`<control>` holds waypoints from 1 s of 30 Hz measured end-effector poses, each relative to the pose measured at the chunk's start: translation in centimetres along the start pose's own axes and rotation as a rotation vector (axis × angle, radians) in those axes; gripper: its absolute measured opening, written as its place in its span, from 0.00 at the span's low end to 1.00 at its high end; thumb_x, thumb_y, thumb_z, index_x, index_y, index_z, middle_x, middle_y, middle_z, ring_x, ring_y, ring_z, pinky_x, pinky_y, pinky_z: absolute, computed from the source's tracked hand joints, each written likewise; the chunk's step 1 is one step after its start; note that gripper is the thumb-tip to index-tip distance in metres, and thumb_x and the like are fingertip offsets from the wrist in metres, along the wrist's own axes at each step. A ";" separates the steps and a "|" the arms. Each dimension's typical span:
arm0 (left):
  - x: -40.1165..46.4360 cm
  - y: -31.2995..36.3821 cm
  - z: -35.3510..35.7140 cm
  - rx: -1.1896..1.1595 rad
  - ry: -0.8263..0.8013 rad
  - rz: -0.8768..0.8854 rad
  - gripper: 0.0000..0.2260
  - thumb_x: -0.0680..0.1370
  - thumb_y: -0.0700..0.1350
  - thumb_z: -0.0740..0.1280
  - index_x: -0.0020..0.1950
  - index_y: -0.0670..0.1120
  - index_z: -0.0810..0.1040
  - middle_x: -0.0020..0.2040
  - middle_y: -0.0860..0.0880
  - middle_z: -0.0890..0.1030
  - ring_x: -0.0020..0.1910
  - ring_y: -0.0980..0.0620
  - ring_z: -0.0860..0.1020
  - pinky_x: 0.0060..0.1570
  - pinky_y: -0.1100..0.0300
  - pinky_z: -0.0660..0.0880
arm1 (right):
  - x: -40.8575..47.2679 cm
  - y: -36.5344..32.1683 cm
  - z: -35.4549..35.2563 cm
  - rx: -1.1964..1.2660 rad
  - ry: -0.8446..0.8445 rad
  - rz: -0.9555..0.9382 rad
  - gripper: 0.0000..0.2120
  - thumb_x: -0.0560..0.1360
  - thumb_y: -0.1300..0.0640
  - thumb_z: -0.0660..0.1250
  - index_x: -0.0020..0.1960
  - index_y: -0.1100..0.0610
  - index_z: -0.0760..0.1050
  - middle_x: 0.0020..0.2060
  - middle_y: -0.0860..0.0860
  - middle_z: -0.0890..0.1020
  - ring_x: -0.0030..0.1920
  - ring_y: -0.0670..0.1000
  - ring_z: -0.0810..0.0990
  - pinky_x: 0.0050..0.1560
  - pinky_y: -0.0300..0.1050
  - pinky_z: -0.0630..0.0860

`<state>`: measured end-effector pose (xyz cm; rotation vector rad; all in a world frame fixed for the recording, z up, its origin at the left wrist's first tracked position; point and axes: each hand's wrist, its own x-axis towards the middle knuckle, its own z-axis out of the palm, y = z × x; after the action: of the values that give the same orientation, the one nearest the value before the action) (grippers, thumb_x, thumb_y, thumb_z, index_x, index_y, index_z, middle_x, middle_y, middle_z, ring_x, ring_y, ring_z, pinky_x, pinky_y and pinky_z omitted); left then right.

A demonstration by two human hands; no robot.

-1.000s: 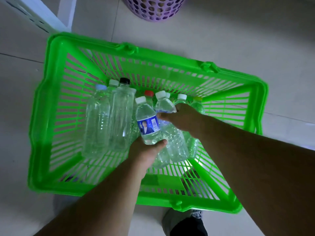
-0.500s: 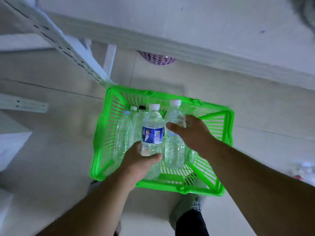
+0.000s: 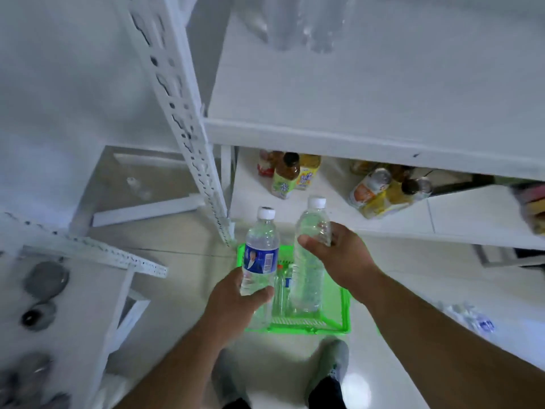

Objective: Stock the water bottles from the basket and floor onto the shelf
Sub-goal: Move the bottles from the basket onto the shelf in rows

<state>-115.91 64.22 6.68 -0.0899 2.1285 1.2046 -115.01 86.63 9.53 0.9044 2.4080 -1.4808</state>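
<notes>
Both grips are clenched around bottles in the head view. From my seat, the left hand (image 3: pixel 236 299) wraps the lower body of a labelled water bottle (image 3: pixel 261 255), thumb across the near side, holding it upright above the left edge of the green basket (image 3: pixel 339 326). That bottle is clear ribbed plastic with a white screw cap and a blue wrap label carrying a small portrait and a barcode. The right hand (image 3: pixel 343 258) grasps a second, plain water bottle (image 3: pixel 309 261) around its upper half, thumb on the left side, fingers curled behind; it is taller, clear, unlabelled, white-capped, tilted slightly right, its base hanging over the basket.

Down on the pale tiled floor (image 3: pixel 182 276), the basket is slatted bright green plastic, and I can see more clear bottles inside it between the two held ones. Beyond the hands, the white shelf (image 3: pixel 354 84) has a flat smooth board with a raised front lip; blurred clear bottles (image 3: pixel 298 22) stand at its far edge. A white perforated metal upright (image 3: pixel 182 113) runs down on the left. Under the board, a lower level carries juice and tea bottles (image 3: pixel 287 178) with yellow, green and orange labels. Grey shoes (image 3: pixel 331 367) show near the bottom.
</notes>
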 end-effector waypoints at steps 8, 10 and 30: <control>-12.2 10.7 -6.8 -0.123 0.071 0.176 0.13 0.68 0.41 0.79 0.48 0.52 0.82 0.41 0.58 0.86 0.38 0.64 0.82 0.40 0.68 0.74 | -12.8 -14.1 -8.9 0.141 0.092 -0.229 0.12 0.71 0.45 0.76 0.52 0.48 0.82 0.45 0.42 0.87 0.47 0.41 0.84 0.50 0.43 0.79; -14.2 12.8 -7.3 -0.136 0.103 0.215 0.13 0.67 0.42 0.79 0.48 0.51 0.82 0.41 0.56 0.86 0.39 0.61 0.83 0.43 0.63 0.74 | -15.0 -16.1 -11.0 0.164 0.115 -0.290 0.11 0.72 0.45 0.75 0.51 0.48 0.82 0.44 0.41 0.87 0.45 0.38 0.84 0.47 0.38 0.78; -22.0 22.9 -2.3 -0.216 0.344 0.376 0.13 0.68 0.43 0.80 0.50 0.49 0.82 0.44 0.52 0.87 0.45 0.52 0.85 0.50 0.55 0.80 | -19.2 -19.6 -21.6 0.341 0.020 -0.484 0.17 0.68 0.45 0.77 0.53 0.51 0.81 0.46 0.45 0.87 0.47 0.46 0.86 0.55 0.52 0.81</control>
<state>-108.76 69.78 37.15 0.0113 2.3714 1.7439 -107.46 91.08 43.38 0.3908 2.5524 -2.1038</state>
